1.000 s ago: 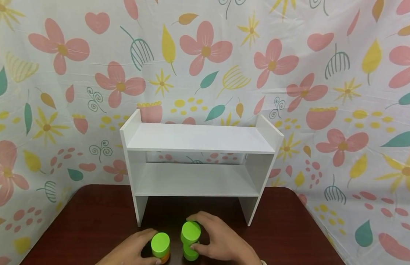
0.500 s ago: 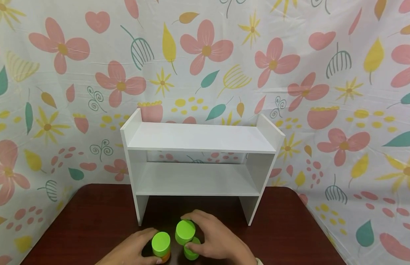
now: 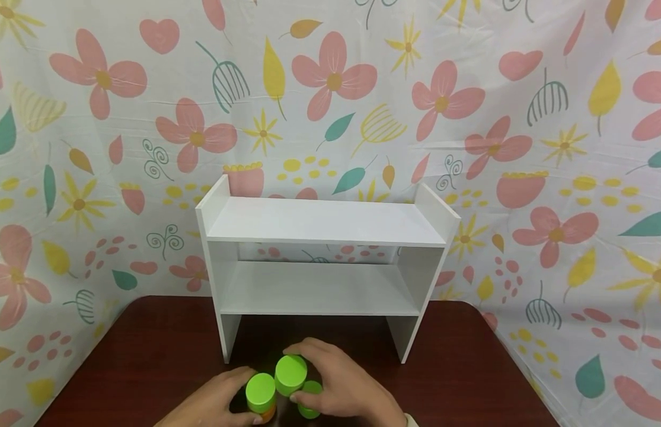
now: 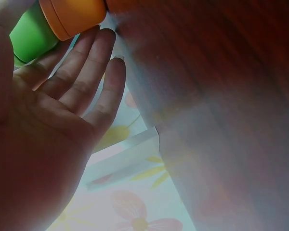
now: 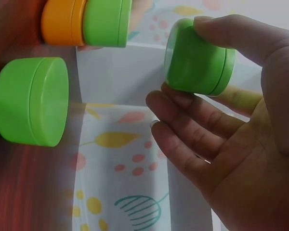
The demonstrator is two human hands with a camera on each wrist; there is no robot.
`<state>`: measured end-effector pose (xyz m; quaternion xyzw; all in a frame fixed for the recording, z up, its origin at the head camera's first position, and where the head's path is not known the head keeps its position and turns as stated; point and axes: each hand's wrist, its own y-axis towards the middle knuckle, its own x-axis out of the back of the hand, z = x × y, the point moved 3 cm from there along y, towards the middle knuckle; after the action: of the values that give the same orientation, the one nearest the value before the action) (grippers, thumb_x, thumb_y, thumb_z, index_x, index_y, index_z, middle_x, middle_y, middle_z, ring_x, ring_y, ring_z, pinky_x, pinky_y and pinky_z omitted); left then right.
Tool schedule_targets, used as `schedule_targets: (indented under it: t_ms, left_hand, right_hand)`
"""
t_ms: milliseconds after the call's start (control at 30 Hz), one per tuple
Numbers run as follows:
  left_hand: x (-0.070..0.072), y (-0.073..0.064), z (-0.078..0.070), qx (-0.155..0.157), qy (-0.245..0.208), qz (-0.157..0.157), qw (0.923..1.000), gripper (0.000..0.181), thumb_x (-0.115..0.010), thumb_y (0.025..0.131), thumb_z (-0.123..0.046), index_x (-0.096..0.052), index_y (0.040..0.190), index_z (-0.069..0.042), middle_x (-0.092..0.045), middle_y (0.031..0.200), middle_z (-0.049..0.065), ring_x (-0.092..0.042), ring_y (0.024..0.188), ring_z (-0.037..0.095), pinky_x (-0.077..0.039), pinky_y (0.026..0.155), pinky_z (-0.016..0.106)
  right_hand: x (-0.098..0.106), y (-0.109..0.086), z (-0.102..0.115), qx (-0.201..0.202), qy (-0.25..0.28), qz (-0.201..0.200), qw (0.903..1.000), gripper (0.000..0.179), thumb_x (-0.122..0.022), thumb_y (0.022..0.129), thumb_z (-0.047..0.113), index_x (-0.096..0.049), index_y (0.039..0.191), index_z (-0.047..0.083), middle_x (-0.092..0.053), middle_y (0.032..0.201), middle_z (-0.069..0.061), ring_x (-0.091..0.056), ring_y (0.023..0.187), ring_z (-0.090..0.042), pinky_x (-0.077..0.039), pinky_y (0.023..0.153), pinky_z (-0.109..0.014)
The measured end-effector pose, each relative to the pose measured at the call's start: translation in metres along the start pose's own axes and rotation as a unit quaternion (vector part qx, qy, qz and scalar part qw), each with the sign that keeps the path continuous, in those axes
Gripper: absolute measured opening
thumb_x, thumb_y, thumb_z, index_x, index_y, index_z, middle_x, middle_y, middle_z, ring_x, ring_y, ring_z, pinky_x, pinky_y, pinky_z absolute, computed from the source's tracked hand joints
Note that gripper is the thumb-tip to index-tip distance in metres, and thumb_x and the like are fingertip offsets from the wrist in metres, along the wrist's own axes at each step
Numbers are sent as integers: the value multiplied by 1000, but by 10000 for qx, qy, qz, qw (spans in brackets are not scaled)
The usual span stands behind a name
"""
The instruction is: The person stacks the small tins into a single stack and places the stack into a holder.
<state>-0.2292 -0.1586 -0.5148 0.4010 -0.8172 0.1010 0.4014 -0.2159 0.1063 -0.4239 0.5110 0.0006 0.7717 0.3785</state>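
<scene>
Left hand (image 3: pixel 218 400): grip narrow, thumb and fingers either side of a stack, upper green jar (image 3: pixel 261 391) standing on orange jar (image 3: pixel 267 414); stack upright on the table (image 3: pixel 122 367). Right hand (image 3: pixel 342 379): grip holds another green jar (image 3: pixel 290 375) between thumb and fingers, lid up, slightly tilted, base clear of the table at about the height of the upper green jar. Held jar sits just beside the stack, visible gap between them in the right wrist view. Last green jar (image 5: pixel 31 101) stands on the table, right of the stack, partly hidden by the right thumb in head view. White shelf unit (image 3: pixel 319 289) stands on the table beyond both hands; floral sheet (image 3: pixel 383 24) hangs behind it.
</scene>
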Motion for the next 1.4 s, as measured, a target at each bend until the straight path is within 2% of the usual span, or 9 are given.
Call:
schedule_targets:
  t_ms: [333,733,1133,1400]
  left_hand:
    - [0,-1,0,165,-41,48,9998,54,-80,92,-52,-62,137,-29,-65,125,-16,-63,112,3,-57,94,35]
    - [0,-2,0,165,29,15,9999,57,-80,92,-53,-61,140,-28,-65,129,-14,-63,115,5,-57,95,36]
    - [1,-1,0,93,-84,54,9999,52,-80,92,-52,-62,136,-30,-65,122,-17,-63,109,2,-57,93,33]
    - [1,0,0,-90,-168,73,9998,50,-81,93,-47,-61,136,-30,-65,121,-17,-63,109,2,-57,92,31]
  right_hand:
    - [-2,7,5,44,25,-42,10000,60,-86,90,26,-58,143,26,-63,127,14,-60,109,1,-54,94,-23]
    - [-6,13,5,122,39,-40,9999,59,-85,92,28,-58,143,24,-63,128,12,-60,110,1,-54,95,-23]
    - [-9,22,7,228,200,-69,9995,59,-84,92,26,-57,145,23,-63,130,10,-61,113,-1,-57,95,-28]
    - [-12,29,9,232,271,-80,9993,59,-84,92,27,-57,144,25,-63,127,12,-60,111,1,-54,96,-23]
